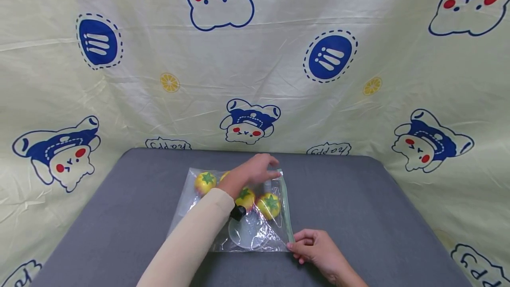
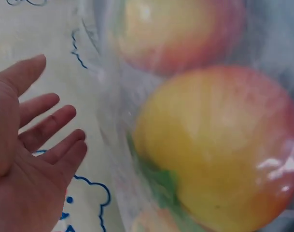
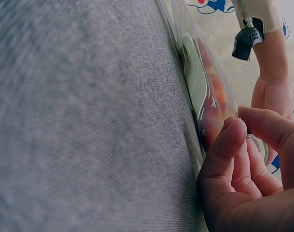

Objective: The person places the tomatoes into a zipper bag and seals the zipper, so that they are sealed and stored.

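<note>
A clear zip bag (image 1: 217, 245) lies flat on the table, its green-tinted zip edge (image 1: 285, 207) on the right. Inside are several round yellow-red fruits with green star-shaped leaves (image 1: 268, 206) and a clear round disc (image 1: 249, 231). My left hand (image 1: 259, 168) reaches over the bag near the far end of the zip edge. In the left wrist view, the left hand (image 2: 35, 145) has its fingers extended and apart, with nothing in them. At the near right corner, my right hand (image 1: 314, 249) pinches the bag between thumb and fingers (image 3: 233, 128).
A grey cloth-covered table (image 1: 342, 198) extends on both sides of the bag. Behind it hangs a pale printed curtain (image 1: 279, 56). A black wrist camera (image 1: 238, 212) sits on the left wrist above the bag.
</note>
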Demonstrator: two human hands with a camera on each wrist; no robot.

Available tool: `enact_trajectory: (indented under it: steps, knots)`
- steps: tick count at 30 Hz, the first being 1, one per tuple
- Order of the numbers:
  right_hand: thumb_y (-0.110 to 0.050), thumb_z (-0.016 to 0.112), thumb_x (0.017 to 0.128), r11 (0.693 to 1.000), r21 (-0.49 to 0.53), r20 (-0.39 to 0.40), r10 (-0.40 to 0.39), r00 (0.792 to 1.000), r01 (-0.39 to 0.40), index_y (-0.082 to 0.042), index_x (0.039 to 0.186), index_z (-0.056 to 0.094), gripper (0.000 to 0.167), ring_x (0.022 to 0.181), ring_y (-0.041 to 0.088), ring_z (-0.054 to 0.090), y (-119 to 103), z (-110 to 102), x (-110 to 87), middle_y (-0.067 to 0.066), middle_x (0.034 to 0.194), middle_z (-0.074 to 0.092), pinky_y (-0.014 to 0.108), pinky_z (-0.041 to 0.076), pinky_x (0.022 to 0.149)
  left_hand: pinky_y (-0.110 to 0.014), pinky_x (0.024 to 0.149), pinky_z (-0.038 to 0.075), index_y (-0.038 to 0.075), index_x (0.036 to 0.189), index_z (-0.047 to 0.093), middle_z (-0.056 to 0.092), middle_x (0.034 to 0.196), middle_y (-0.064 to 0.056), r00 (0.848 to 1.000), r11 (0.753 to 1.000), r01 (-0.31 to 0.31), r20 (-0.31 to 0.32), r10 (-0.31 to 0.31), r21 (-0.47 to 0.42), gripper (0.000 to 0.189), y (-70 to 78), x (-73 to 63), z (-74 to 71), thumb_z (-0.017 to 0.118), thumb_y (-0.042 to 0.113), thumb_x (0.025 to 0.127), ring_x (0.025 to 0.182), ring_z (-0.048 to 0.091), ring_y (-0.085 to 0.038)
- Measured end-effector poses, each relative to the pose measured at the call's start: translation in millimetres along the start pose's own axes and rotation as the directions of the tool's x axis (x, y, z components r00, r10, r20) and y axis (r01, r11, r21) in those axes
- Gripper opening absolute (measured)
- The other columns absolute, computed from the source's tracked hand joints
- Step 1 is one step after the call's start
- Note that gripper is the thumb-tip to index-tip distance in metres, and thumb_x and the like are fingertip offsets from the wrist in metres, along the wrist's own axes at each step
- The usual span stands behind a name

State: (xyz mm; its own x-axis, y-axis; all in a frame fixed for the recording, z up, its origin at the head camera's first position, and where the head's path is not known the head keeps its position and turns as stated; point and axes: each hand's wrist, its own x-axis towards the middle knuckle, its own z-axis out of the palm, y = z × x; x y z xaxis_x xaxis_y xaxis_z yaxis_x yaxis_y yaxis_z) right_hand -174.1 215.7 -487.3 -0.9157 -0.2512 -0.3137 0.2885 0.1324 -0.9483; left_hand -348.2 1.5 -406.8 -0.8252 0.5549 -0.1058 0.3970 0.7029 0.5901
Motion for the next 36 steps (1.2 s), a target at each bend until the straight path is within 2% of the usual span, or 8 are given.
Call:
enact_trajectory:
  steps: [5, 13, 19, 25, 31, 36]
  knots:
    - [-0.013, 0.082, 0.087, 1.000, -0.001, 0.002, -0.006, 1.000, 0.006, 0.002, 0.097, 0.068, 0.024, 0.063, 0.009, 0.061, 0.5, -0.4, -1.0, 0.000, 0.074, 0.070, 0.024, 0.056, 0.060, -0.041, 0.117, 0.042, 0.018, 0.146, 0.057, 0.054, 0.152, -0.004, 1.000, 0.999, 0.029, 0.001, -0.029, -0.023, 0.050, -9.7, 11.6, 0.7, 0.065, 0.038, 0.101, 0.144, 0.048, -0.025]
    - [-0.012, 0.082, 0.086, 1.000, -0.005, 0.025, -0.021, 0.999, 0.021, 0.002, 0.097, 0.068, 0.023, 0.062, 0.009, 0.062, 1.8, -1.5, -0.9, -0.001, 0.073, 0.070, 0.023, 0.056, 0.059, -0.044, 0.115, 0.044, 0.016, 0.147, 0.056, 0.055, 0.152, -0.006, 0.997, 0.995, 0.065, 0.047, -0.061, -0.074, 0.053, -18.3, 20.1, 1.9, 0.065, 0.040, 0.101, 0.141, 0.051, -0.026]
    - [-0.012, 0.082, 0.087, 1.000, -0.014, 0.028, -0.009, 1.000, 0.010, 0.003, 0.098, 0.068, 0.023, 0.063, 0.009, 0.062, 0.6, -2.9, -0.3, -0.001, 0.074, 0.070, 0.024, 0.056, 0.059, -0.046, 0.115, 0.044, 0.019, 0.150, 0.052, 0.056, 0.151, -0.004, 0.990, 0.994, 0.101, 0.106, -0.096, -0.040, 0.060, -16.9, 22.0, 1.5, 0.064, 0.048, 0.099, 0.141, 0.051, -0.026]
    - [-0.013, 0.082, 0.087, 1.000, -0.023, 0.021, 0.007, 1.000, -0.006, 0.002, 0.098, 0.068, 0.023, 0.064, 0.009, 0.063, -0.7, -4.0, 0.2, -0.001, 0.074, 0.070, 0.025, 0.057, 0.059, -0.046, 0.111, 0.047, 0.019, 0.152, 0.048, 0.060, 0.145, -0.006, 0.984, 0.994, 0.105, 0.147, -0.097, -0.044, 0.061, -12.3, 23.0, 0.5, 0.065, 0.045, 0.099, 0.133, 0.057, -0.026]
    - [-0.013, 0.082, 0.086, 1.000, -0.023, 0.025, -0.001, 1.000, 0.002, 0.002, 0.097, 0.068, 0.023, 0.063, 0.009, 0.062, -0.9, -4.6, -0.6, -0.001, 0.073, 0.069, 0.024, 0.056, 0.060, -0.044, 0.111, 0.048, 0.014, 0.152, 0.048, 0.063, 0.139, -0.009, 0.987, 0.994, 0.083, 0.142, -0.072, -0.072, 0.060, -11.2, 25.8, 0.6, 0.065, 0.039, 0.101, 0.125, 0.061, -0.024]
    - [-0.012, 0.081, 0.087, 1.000, -0.012, 0.033, -0.009, 0.999, 0.009, 0.001, 0.098, 0.066, 0.023, 0.063, 0.008, 0.062, -0.3, -5.9, -1.1, -0.002, 0.073, 0.069, 0.024, 0.056, 0.060, -0.046, 0.114, 0.045, 0.012, 0.150, 0.051, 0.060, 0.143, -0.009, 0.990, 0.993, 0.084, 0.122, -0.074, -0.077, 0.058, -14.0, 30.5, 1.3, 0.065, 0.038, 0.101, 0.129, 0.058, -0.025]
